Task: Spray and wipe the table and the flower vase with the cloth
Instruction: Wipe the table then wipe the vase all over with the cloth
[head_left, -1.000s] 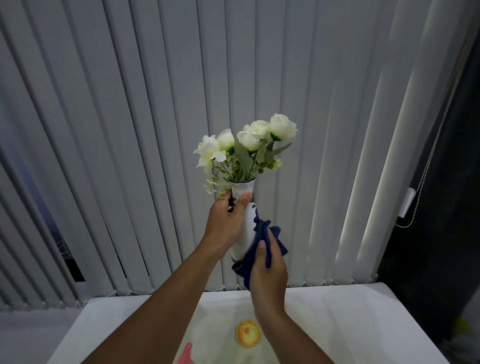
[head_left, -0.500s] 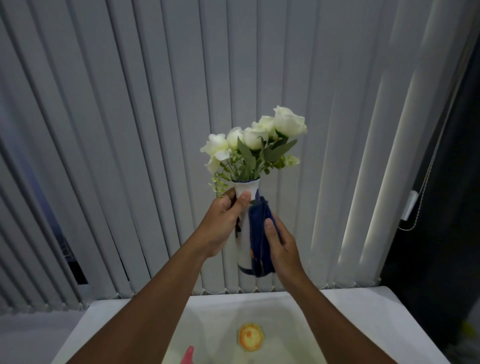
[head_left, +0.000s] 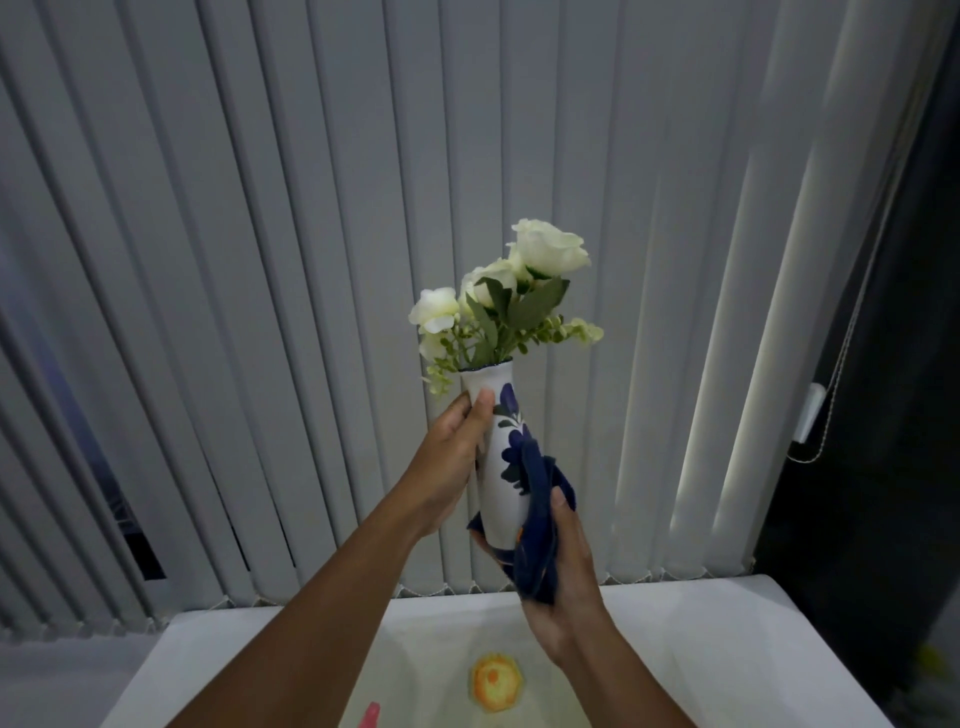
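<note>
I hold a white vase with dark blue flower patterns up in the air above the white table. White roses with green leaves stick out of it, and it tilts slightly right. My left hand grips the vase's neck and upper body from the left. My right hand presses a dark blue cloth against the vase's lower right side and base.
Grey vertical blinds hang just behind the table. On the tabletop lie a yellow-orange round object and the pink tip of something at the bottom edge. A blind cord and weight hang at the right by a dark area.
My right hand slid the cloth up the vase's side, then back down to its lower part, uncovering the blue pattern. The vase tilted a little to the right.
</note>
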